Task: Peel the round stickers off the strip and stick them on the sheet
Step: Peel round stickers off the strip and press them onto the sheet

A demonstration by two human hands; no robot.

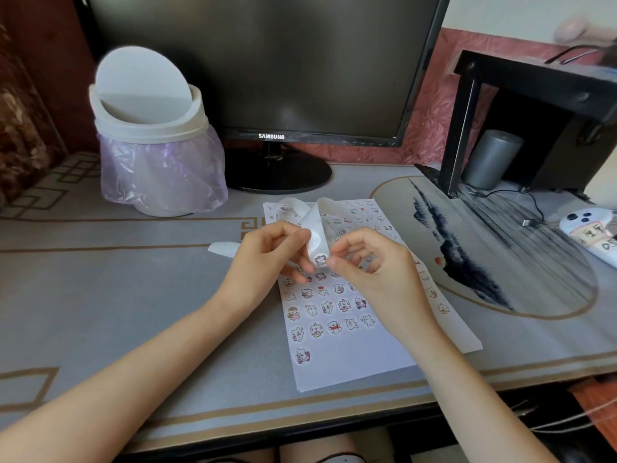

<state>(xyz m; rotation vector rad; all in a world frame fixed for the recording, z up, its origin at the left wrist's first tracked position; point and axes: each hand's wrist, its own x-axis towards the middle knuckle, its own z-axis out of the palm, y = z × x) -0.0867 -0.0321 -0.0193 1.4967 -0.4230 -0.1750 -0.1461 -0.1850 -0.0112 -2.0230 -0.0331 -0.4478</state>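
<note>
**Desk:** Two hands, one sticker (320,260). Where does it stand?

**Operator:** From my remote seat I see both hands raised just above the sheet (350,362), which lies flat on the desk (133,295) and carries several rows of stickers, with its lower end bare. My view has the left hand (267,259) curled, thumb and fingers pinching the white strip (314,222), which loops up and back over the sheet's far end. The right hand (370,262) has thumb and forefinger closed at the sticker's right edge, the other fingers loosely bent. The sticker sits at the strip's lower end, between the two hands.

**Desk:** How would you do the peel well?

**Operator:** I judge it best to bend the strip sharply away behind the sticker so its edge lifts by itself, then draw it off slowly and low, touching only the rim so the glue stays clean. I would lay it in the open space beside the last one in the bottom row, one edge down first, then smooth it flat.

**Desk:** Risks?

**Operator:** Curling, or the sticker folding onto itself, I think.
</note>
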